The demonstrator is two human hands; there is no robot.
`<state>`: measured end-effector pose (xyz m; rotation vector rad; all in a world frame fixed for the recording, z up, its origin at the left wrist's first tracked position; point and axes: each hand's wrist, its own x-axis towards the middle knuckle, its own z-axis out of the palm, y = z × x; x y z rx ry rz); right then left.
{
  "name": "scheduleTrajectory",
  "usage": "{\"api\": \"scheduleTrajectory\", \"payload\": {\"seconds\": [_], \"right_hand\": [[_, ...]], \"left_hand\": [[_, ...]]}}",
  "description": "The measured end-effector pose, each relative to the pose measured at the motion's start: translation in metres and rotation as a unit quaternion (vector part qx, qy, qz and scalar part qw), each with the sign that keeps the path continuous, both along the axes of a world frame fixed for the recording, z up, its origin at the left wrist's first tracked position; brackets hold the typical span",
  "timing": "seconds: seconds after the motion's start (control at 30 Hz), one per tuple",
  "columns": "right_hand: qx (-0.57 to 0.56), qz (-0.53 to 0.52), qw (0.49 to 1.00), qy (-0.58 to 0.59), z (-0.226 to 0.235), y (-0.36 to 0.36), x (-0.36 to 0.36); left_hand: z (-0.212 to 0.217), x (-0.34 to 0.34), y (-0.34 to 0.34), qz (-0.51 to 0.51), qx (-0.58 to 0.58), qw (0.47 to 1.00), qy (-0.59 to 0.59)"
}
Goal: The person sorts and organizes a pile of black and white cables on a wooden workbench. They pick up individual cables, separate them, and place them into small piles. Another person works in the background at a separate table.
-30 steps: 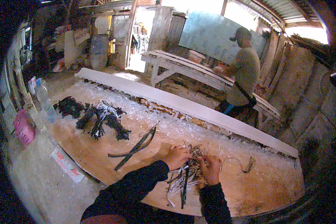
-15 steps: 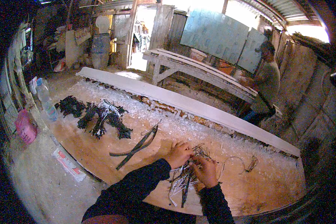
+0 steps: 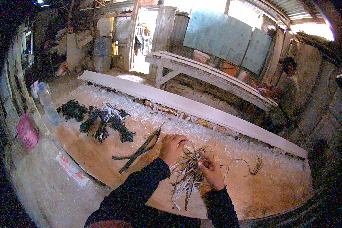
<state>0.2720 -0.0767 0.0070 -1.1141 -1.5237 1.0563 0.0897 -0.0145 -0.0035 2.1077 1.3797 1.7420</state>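
A loose bundle of thin dark and white strips [image 3: 186,178] lies fanned out on the wooden tabletop in front of me. My right hand [image 3: 212,173] grips its upper part from the right, fingers curled in around the strips. At the bundle's upper left, my left hand [image 3: 171,148] is closed in a pinch, with a thin strand running from its fingertips back to the bundle. Left of that hand, two long dark strips [image 3: 137,152] lie crossed on the board. Several tied bunches of dark strips [image 3: 73,109] rest farther left, one with white strips [image 3: 112,110] on top.
A long white moulding [image 3: 186,104] crosses the tabletop's far side, with white crumbs along it. A few thin strands [image 3: 257,166] lie to the right. At the left edge are a plastic bottle [image 3: 45,97] and a pink bag [image 3: 27,131]. Beyond, a person [image 3: 287,91] works at another bench [image 3: 205,72].
My left hand has moved up and left, away from my right hand, drawing a thin strand. The bundle now shows more openly between them. The person beyond has shifted right and lower.
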Motion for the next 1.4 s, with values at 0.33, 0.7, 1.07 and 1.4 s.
{"api": "scheduleTrajectory", "payload": {"seconds": [0.33,0.7,1.07,1.4], "right_hand": [[-0.071,0.021,0.987,0.143,0.015,-0.006,0.001],[-0.070,-0.038,0.996,0.039,0.001,0.006,0.021],[-0.113,0.010,0.935,0.335,0.008,0.008,0.042],[-0.030,0.017,0.861,0.507,0.019,0.013,0.062]], "left_hand": [[-0.003,-0.004,0.006,0.011,0.001,0.997,-0.071],[0.002,-0.027,0.016,0.006,-0.017,0.992,-0.124],[-0.017,-0.044,0.036,-0.041,-0.004,0.999,-0.027],[-0.009,-0.022,0.011,-0.140,-0.080,0.982,0.101]]}}
